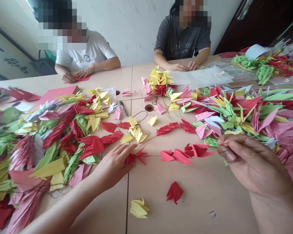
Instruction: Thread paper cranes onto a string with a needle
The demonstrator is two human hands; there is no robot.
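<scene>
My left hand (113, 162) pinches a small red paper crane (136, 157) on the table. A thin thread (154, 155) runs from it through several red paper cranes (185, 152) to my right hand (251, 162). That hand is closed on a thin needle or wire (249, 139) at the thread's end. One loose red crane (174, 192) and a yellow crane (139, 208) lie on the table in front of me.
Heaps of folded cranes in several colours cover the table at the left (39, 143) and right (249, 110). A pen (123, 108) lies mid-table. Two people sit across; one presses red paper (81, 78), the other rests both hands near a clear sheet (200, 77).
</scene>
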